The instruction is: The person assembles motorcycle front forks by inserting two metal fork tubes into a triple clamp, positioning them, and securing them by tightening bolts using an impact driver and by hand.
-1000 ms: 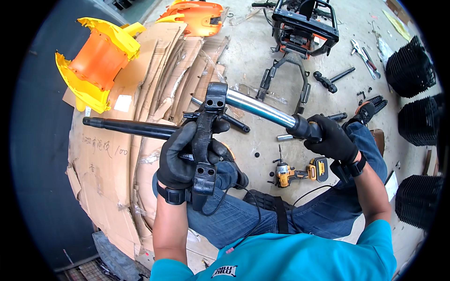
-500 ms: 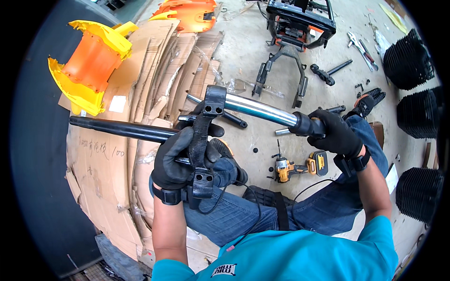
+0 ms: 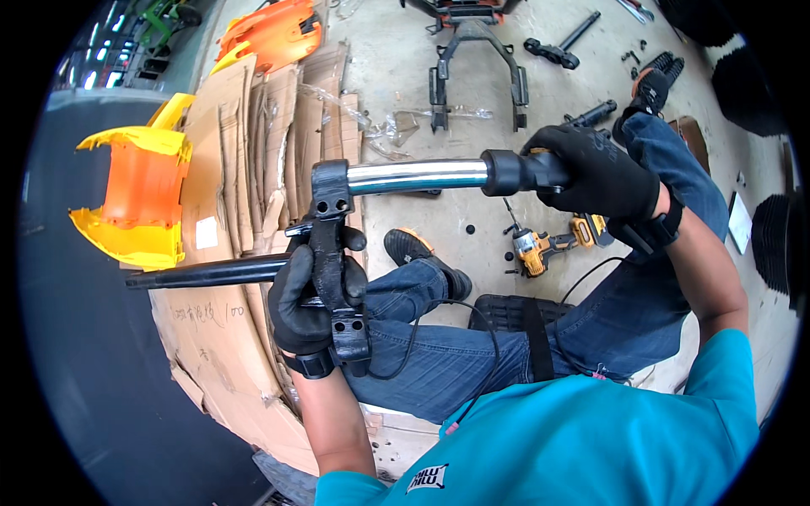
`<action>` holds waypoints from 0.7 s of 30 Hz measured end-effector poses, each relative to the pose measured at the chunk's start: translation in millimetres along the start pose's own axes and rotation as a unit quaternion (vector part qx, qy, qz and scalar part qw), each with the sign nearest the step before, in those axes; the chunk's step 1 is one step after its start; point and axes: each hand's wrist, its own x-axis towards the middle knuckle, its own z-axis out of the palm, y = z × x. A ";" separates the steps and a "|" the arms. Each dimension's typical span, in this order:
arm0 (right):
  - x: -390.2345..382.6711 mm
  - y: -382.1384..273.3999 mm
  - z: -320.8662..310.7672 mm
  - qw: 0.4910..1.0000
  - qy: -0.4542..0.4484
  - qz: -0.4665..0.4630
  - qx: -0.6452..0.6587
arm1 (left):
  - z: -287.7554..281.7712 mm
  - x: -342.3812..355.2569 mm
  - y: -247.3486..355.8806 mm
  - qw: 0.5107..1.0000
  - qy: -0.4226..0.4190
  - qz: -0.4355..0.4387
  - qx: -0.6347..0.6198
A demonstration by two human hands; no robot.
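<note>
My gloved left hand [image 3: 295, 304] is closed around the middle of a black fork clamp [image 3: 327, 253], which has paired bolt holes at both ends. A long black steering stem [image 3: 211, 273] sticks out to the left from behind that hand. At the clamp's far end sits a shiny chrome fork leg [image 3: 419, 175], its end at the clamp's bore; how deep it goes in is hidden. My gloved right hand [image 3: 599, 173] grips the fork leg's black lower casting [image 3: 506, 173]. Both parts are held above my legs, the fork leg nearly level.
Flattened cardboard [image 3: 202, 350] lies at left, under a yellow-and-orange plastic cover [image 3: 143, 190]. A yellow cordless driver [image 3: 536, 251] is on the floor. Farther off are a black frame [image 3: 477, 38] and another clamp with stem [image 3: 557, 52]. Black ribbed stacks [image 3: 751, 88] stand at right.
The view has shifted. The fork leg, earlier sloping down toward my right hand, is now nearly level with the clamp. Both hands keep their grips.
</note>
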 end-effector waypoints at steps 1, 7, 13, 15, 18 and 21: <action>-1.4 2.8 1.7 1.000 -0.001 0.006 0.005 | 4.1 1.4 -1.5 1.000 0.024 0.001 0.015; 1.8 15.1 8.0 1.000 -0.011 0.019 0.001 | 13.1 3.2 0.1 0.998 0.039 -0.051 0.021; 4.1 37.6 34.7 0.999 0.018 0.031 0.034 | 5.6 3.3 -1.0 0.994 -0.035 -0.097 0.038; 7.5 51.6 49.4 0.999 0.004 0.032 0.042 | 10.0 5.1 -7.4 0.992 -0.025 -0.124 0.011; 7.7 66.1 68.9 0.997 -0.015 0.034 0.069 | 24.4 4.9 -13.4 0.996 -0.065 -0.036 0.052; 13.2 63.3 80.9 0.994 -0.034 0.035 0.096 | 22.8 2.1 -19.1 0.995 -0.056 -0.006 0.078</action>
